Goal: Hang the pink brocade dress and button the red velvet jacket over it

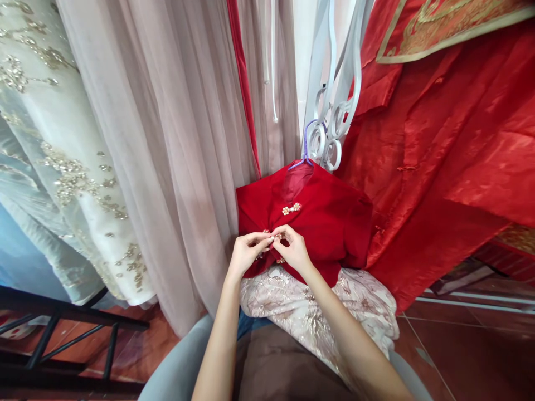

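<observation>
A short red velvet jacket (326,228) hangs in front of me on a purple hanger (306,146). Near its neck a gold and pearl flower-shaped clasp (291,209) joins the two front edges. Lower on the front, my left hand (247,252) and my right hand (295,249) meet, fingertips touching. Both pinch at a second flower clasp on the jacket front, mostly covered by my fingers. Another gold flower (281,260) shows just beneath my right fingers. Whether the second clasp is joined cannot be seen.
Pale patterned fabric (288,301) lies under the jacket, across my lap. Left of it hang a long dusty-pink curtain (179,139) and a white beaded gown (83,184). Red satin garments (443,156) hang at right. A white scrolled metal frame (334,111) stands behind the hanger; a black metal frame (58,323) is lower left.
</observation>
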Tool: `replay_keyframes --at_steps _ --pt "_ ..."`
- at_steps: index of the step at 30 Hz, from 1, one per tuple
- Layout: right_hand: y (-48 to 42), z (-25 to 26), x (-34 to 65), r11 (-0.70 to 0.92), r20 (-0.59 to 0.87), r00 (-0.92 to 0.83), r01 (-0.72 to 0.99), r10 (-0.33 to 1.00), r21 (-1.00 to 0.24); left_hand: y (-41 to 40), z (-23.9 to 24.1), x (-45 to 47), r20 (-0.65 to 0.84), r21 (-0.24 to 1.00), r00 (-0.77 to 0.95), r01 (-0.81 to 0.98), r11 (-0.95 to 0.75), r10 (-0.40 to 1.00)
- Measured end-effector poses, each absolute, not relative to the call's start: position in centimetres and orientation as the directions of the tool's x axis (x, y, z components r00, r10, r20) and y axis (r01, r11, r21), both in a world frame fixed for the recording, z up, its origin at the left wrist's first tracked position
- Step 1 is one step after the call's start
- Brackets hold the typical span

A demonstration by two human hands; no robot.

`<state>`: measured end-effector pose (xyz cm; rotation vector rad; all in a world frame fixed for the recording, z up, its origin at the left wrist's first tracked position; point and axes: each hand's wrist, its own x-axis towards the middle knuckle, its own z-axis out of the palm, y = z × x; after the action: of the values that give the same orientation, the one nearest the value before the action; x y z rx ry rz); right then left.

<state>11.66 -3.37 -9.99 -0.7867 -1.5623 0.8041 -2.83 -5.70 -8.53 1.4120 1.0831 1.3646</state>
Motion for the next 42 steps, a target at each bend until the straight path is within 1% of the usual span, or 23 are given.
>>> replay_keyframes --at_steps 3,6,8,10,12,15,17,20,22,24,26,29,31,35,37,39,42 --pt "-3.6 -10.3 11.9 0.532 0.527 -0.105 0.030 0.843 -0.846 -5.6 -9.3 -1.6 0.304 0.953 -0.109 0.017 -0.304 0.946" --pt "-4.7 -12.1 12.3 0.489 0.488 -0.060 -0.003 0.871 -0.873 -5.7 -11.7 -0.7 0.357 0.933 -0.328 0.090 -0.347 0.874" --pt "-5.8 -14.0 12.6 0.453 0.453 0.002 0.038 0.891 -0.891 -5.9 -14.1 -0.5 0.350 0.937 -0.462 0.165 -0.309 0.815" --pt "-6.7 -15.8 12.7 0.424 0.432 0.066 0.112 0.899 -0.899 -6.0 -16.6 -0.5 0.318 0.947 -0.529 0.220 -0.235 0.787" --pt "-7.1 -17.2 12.6 0.416 0.435 0.090 0.175 0.896 -0.892 -6.1 -18.7 -0.6 0.269 0.959 -0.523 0.219 -0.178 0.808" --pt "-6.9 -18.0 12.2 0.435 0.451 0.056 0.182 0.891 -0.882 -6.0 -20.2 -0.4 0.228 0.971 -0.451 0.166 -0.170 0.863" --pt "-6.6 -17.9 11.8 0.455 0.472 0.049 0.199 0.880 -0.868 -6.0 -20.2 0.0 0.242 0.968 -0.429 0.163 -0.189 0.870" --pt "-6.6 -17.4 11.5 0.481 0.530 0.056 0.345 0.846 -0.806 -6.2 -19.5 0.5 0.260 0.964 -0.429 0.172 -0.204 0.865" --pt "-6.9 -17.2 11.5 0.480 0.548 0.056 0.414 0.835 -0.773 -6.4 -19.2 0.7 0.258 0.965 -0.458 0.163 -0.205 0.850" --pt "-7.2 -16.9 11.8 0.482 0.552 0.052 0.424 0.833 -0.767 -6.4 -19.0 0.7 0.254 0.967 -0.492 0.151 -0.206 0.833" --pt "-7.5 -16.6 12.3 0.500 0.550 0.003 0.412 0.835 -0.762 -6.3 -19.0 0.6 0.245 0.969 -0.484 0.144 -0.200 0.840" --pt "-7.8 -15.7 13.3 0.526 0.518 -0.143 0.416 0.843 -0.742 -6.3 -19.3 0.4 0.220 0.975 -0.431 0.130 -0.181 0.875" --pt "-8.0 -14.9 14.0 0.529 0.477 -0.233 0.455 0.847 -0.717 -6.3 -19.3 0.3 0.213 0.977 -0.421 0.117 -0.180 0.882" --pt "-8.2 -12.8 14.8 0.510 0.376 -0.344 0.590 0.860 -0.626 -6.5 -18.9 0.3 0.231 0.971 -0.407 0.156 -0.182 0.884" --pt "-7.9 -12.1 14.8 0.518 0.333 -0.399 0.606 0.854 -0.603 -6.5 -18.6 0.3 0.219 0.972 -0.403 0.169 -0.163 0.889" --pt "-7.1 -11.8 14.6 0.536 0.310 -0.448 0.573 0.838 -0.620 -6.5 -18.4 0.2 0.180 0.983 -0.392 0.111 -0.148 0.902" --pt "-5.4 -12.2 14.1 0.513 0.287 -0.449 0.538 0.846 -0.669 -6.4 -18.3 0.0 0.082 0.991 -0.349 -0.070 -0.113 0.934"
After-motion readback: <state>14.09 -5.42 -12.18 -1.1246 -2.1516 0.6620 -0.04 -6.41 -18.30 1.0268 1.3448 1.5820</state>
